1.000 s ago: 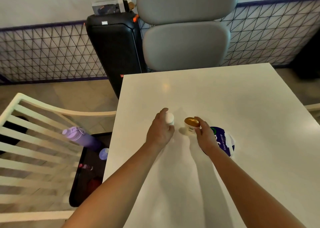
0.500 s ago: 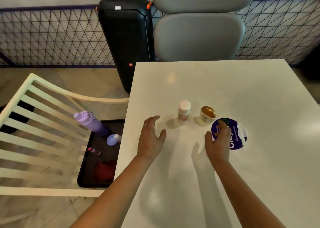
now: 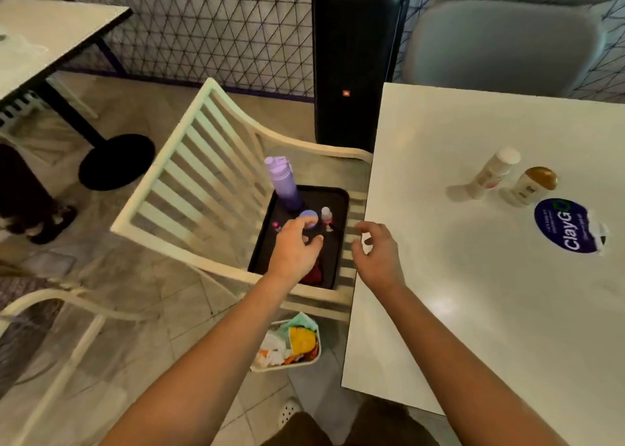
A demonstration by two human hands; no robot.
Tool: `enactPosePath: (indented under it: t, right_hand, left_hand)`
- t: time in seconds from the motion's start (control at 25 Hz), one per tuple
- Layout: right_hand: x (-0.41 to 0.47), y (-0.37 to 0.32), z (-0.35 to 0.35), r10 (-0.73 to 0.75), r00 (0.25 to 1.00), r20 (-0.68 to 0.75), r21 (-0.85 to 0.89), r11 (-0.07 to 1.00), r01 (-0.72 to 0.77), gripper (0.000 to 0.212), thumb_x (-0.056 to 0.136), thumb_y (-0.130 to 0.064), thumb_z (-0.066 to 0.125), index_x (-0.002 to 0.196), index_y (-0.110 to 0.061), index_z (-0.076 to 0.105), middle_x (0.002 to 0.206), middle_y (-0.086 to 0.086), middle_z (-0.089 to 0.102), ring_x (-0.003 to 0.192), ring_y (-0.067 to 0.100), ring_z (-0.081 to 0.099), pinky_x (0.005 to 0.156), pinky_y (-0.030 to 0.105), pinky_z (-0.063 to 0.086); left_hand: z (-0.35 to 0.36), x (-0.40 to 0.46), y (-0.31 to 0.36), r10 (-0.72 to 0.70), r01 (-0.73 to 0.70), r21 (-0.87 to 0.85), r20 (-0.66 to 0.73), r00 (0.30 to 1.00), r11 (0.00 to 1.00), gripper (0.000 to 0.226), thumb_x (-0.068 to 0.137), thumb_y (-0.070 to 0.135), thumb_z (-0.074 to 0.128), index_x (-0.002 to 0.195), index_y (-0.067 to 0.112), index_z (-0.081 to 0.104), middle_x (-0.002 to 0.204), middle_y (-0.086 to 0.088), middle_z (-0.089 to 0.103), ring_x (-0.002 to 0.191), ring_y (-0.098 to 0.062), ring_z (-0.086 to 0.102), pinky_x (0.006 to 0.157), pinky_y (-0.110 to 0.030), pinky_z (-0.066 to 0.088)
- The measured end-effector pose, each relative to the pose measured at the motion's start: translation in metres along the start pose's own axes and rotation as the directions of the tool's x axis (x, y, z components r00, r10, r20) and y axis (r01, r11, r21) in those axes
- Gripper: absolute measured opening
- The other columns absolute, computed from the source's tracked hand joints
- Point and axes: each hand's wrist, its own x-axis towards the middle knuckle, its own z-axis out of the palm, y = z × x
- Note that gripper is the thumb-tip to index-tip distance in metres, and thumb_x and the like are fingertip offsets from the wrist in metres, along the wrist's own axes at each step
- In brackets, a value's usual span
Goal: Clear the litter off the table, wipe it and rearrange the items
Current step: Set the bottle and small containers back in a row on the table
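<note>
A black tray [image 3: 338,202] lies on the seat of a cream slatted chair [image 3: 189,161] left of the white table [image 3: 473,276]. On the tray stand a purple bottle [image 3: 282,181], a small round blue-lidded jar [image 3: 308,216], a small clear bottle [image 3: 326,217], a tiny pink item [image 3: 276,225] and a red cloth [image 3: 313,273]. My left hand [image 3: 294,249] hovers over the tray with loosely curled fingers, holding nothing. My right hand [image 3: 377,252] hangs at the table's left edge, also holding nothing. On the table stand a white-capped bottle [image 3: 492,173], a gold-lidded jar [image 3: 532,185] and a round blue sticker [image 3: 564,225].
A small bin [image 3: 287,344] full of litter sits on the floor under the chair. A black speaker [image 3: 355,60] and a grey chair [image 3: 500,36] stand behind the table. Another table [image 3: 40,36] with a black round base is at the far left.
The view has swung left toward the chair. Both hands left the bottle and jar on the table and moved left; my left hand is now over the tray.
</note>
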Motion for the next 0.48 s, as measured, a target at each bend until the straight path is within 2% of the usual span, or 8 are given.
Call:
enactPosePath:
  t: [0.12, 0.24, 0.32, 0.48]
  right_hand:
    - [-0.016, -0.018, 0.044, 0.049, 0.997, 0.065, 0.011, 0.999, -0.050, 0.025, 0.082, -0.004, 0.057, 0.106, -0.007, 0.063, 0.106, 0.014, 0.061, 0.084, 0.027, 0.060, 0.085, 0.038, 0.049]
    - [-0.023, -0.025, 0.078, 0.115, 0.977, 0.179, -0.030, 0.993, -0.112, 0.023, 0.081, -0.004, 0.060, 0.104, -0.007, 0.064, 0.104, 0.016, 0.063, 0.076, 0.022, 0.057, 0.080, 0.029, 0.046]
    - [-0.017, -0.025, 0.093, 0.142, 0.963, 0.231, -0.071, 0.989, -0.129, 0.024, 0.082, -0.004, 0.060, 0.105, -0.005, 0.063, 0.105, 0.014, 0.062, 0.085, 0.021, 0.058, 0.081, 0.022, 0.041]
    - [0.003, -0.022, 0.110, 0.238, 0.954, 0.180, -0.014, 0.971, -0.240, 0.022, 0.084, 0.000, 0.057, 0.105, -0.002, 0.063, 0.101, 0.010, 0.062, 0.086, 0.014, 0.053, 0.077, 0.017, 0.037]
  left_hand:
    - [-0.049, -0.015, -0.045, -0.072, 0.072, 0.002, -0.012, 0.997, 0.997, 0.031, 0.084, 0.008, 0.063, 0.114, 0.010, 0.061, 0.114, -0.011, 0.061, 0.073, -0.014, 0.051, 0.071, -0.011, 0.037]
    - [-0.081, -0.023, -0.079, -0.123, 0.123, 0.005, -0.040, 0.992, 0.992, 0.026, 0.087, 0.009, 0.061, 0.112, 0.006, 0.063, 0.112, -0.014, 0.063, 0.080, -0.016, 0.055, 0.068, -0.006, 0.032]
    - [-0.093, -0.022, -0.096, -0.157, 0.157, -0.007, -0.061, 0.986, 0.988, 0.027, 0.088, 0.011, 0.060, 0.114, 0.005, 0.062, 0.114, -0.013, 0.063, 0.090, -0.021, 0.060, 0.069, -0.006, 0.033]
    - [-0.099, -0.015, -0.128, -0.207, 0.207, -0.003, -0.041, 0.977, 0.978, 0.035, 0.087, 0.012, 0.061, 0.121, 0.006, 0.057, 0.118, -0.012, 0.059, 0.098, -0.023, 0.061, 0.073, -0.010, 0.037]
